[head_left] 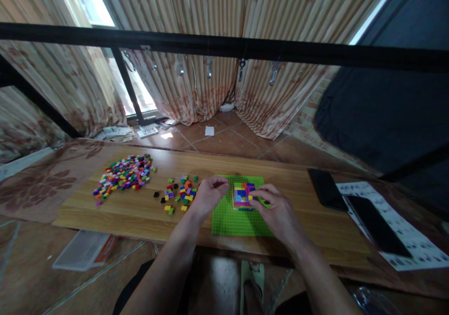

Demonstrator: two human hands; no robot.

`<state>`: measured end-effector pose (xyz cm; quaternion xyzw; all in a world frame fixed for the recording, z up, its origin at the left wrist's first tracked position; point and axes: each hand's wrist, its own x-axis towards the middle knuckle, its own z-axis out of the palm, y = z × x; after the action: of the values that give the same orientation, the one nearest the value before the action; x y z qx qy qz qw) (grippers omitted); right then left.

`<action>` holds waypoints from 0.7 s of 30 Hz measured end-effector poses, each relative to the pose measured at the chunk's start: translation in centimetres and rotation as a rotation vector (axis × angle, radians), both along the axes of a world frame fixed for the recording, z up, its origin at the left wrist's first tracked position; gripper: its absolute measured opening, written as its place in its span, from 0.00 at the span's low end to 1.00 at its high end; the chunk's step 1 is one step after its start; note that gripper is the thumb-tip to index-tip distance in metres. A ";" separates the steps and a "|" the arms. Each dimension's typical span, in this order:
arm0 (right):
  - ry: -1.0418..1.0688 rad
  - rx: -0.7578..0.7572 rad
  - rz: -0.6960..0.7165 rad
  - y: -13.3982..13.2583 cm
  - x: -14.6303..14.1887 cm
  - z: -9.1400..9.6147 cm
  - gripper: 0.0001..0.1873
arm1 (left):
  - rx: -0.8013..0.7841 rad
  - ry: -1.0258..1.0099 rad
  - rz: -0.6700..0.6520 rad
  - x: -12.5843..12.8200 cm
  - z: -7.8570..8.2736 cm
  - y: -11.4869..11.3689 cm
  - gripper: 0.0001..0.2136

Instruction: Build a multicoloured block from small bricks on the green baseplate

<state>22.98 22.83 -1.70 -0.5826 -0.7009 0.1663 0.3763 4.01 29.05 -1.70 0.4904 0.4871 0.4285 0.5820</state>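
A square block of many-coloured toy bricks (242, 194) sits on the green baseplate (231, 223). My right hand (275, 207) reaches over its right side, thumb and forefinger pinching a small yellow brick (250, 197) at the top of the block. Whether that brick touches the ones below cannot be made out. My left hand (211, 194) hovers over the baseplate's left edge, beside the block. Its fingers are curled together, and anything between them is hidden. Just left of this hand lie scattered loose bricks (170, 195).
A large heap of mixed bricks (128, 172) covers the left part of the wooden board (287, 174). At right lie a black phone (327, 188), a printed sheet (414, 245) and another dark flat device (379, 226). A black bar (224, 46) crosses beyond the board.
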 end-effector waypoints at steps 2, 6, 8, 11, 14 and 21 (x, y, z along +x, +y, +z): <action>-0.054 -0.002 0.026 0.0 -0.4 -0.1 0.08 | 0.041 0.061 -0.039 0.1 -0.5 0.1 0.06; -0.138 0.037 0.060 0.4 -1.5 -0.5 0.07 | 0.092 0.122 -0.100 0.7 -1.4 0.0 0.07; -0.160 0.055 0.058 0.6 -1.8 -0.8 0.06 | 0.088 0.136 -0.117 0.9 -1.7 0.1 0.08; -0.155 0.067 0.045 0.8 -1.9 -1.2 0.05 | 0.076 0.146 -0.128 1.1 -2.1 0.2 0.09; -0.127 0.059 0.035 0.9 -1.9 -1.5 0.06 | 0.068 0.130 -0.119 1.2 -2.1 0.3 0.10; -0.078 0.014 -0.012 0.7 -1.2 -1.1 0.11 | 0.031 0.133 -0.084 1.4 -2.3 0.3 0.17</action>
<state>21.78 23.53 -2.79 -0.5904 -0.7125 0.1363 0.3538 5.42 29.39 -3.98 0.5469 0.4970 0.3776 0.5580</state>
